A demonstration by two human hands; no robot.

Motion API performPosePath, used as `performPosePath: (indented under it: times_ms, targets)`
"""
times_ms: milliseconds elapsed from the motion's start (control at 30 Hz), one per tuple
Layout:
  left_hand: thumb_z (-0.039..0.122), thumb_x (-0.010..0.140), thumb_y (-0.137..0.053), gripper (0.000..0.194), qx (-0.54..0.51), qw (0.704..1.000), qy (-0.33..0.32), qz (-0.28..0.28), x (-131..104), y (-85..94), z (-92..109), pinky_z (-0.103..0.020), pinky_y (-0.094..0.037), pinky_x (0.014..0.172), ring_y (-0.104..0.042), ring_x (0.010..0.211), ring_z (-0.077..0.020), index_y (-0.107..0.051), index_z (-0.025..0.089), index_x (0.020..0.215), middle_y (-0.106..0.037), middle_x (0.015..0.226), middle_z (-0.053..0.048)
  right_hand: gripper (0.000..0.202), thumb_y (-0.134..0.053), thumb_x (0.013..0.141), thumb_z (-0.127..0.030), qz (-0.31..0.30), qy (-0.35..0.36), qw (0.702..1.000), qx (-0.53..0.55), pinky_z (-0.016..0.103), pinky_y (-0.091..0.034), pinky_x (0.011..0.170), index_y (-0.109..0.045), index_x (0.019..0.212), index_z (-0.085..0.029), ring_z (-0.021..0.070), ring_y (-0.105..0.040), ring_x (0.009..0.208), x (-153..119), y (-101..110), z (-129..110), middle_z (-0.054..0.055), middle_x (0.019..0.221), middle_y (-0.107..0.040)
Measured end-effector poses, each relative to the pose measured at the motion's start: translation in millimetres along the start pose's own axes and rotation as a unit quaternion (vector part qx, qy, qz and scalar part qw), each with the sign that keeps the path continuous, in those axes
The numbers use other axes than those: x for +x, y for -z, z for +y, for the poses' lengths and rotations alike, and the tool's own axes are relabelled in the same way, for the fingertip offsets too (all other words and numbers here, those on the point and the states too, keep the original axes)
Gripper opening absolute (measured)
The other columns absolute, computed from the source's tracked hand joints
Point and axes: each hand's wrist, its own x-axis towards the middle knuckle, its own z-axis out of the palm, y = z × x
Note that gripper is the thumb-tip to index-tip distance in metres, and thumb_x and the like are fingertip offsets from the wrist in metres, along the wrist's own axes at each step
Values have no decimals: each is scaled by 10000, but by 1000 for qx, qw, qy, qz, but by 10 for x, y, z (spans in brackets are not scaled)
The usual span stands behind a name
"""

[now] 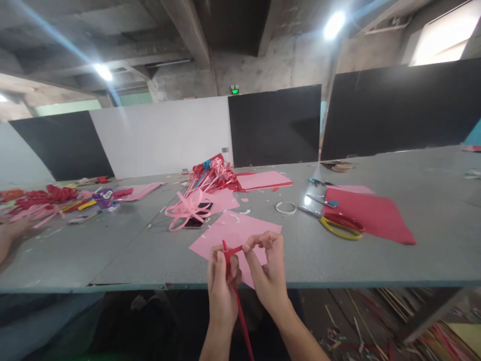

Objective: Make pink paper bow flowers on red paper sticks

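Note:
Close to the table's front edge, my left hand [221,286] is closed around a thin red stick [243,321]. The stick's tip pokes up above the fingers, and its lower part slants down past the table edge. A short red paper strip [236,249] stretches from the tip across to my right hand [271,273], whose thumb and forefinger pinch its end. Whether the strip is wound around the stick is partly hidden by my left fingers. Beneath and behind both hands lies a pink paper sheet [225,233].
Scissors with red and yellow handles [341,226] lie on red paper [387,215] at right, near a white ring [286,207]. Pink ribbon loops [190,210] cover part of a phone [195,220]. Behind are ribbon flowers [214,173]. Another person's hand [15,230] is at far left.

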Motion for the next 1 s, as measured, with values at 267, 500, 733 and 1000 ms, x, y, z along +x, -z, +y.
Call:
performPosePath:
  times_ms: [267,500,733,1000]
  targets:
    - [513,721,-614,404,-65,993,99,-14,37,-1,38,-138,-171,367,-167,391,-26,-383,183,682,-325,460,91,182,-508,851,-233,-33,-50,996,60,300,-360,736,-331,894,-232,126,-493,761,17,18,102,-33,779,-505]
    - [455,683,-699,406,-54,994,93,-11,40,-20,-4,-123,-133,347,-160,379,-17,-398,182,684,-281,446,107,215,-530,833,-294,-42,-91,990,102,297,-357,725,-329,880,-236,128,-490,743,38,3,182,-36,763,-506]
    - [462,716,-670,400,-26,998,60,-24,75,10,-60,-108,-140,345,-168,362,0,-394,175,682,-324,462,104,213,-538,819,-243,-40,-79,993,79,298,-365,730,-334,882,-228,121,-507,734,52,-16,245,-39,760,-524]
    - [505,695,-666,410,14,999,29,1,94,-12,-76,-103,-171,344,-228,355,-3,-419,178,706,-345,457,105,213,-535,821,-239,-28,-63,995,78,305,-363,741,-331,883,-230,124,-502,740,44,-7,188,-39,754,-520]
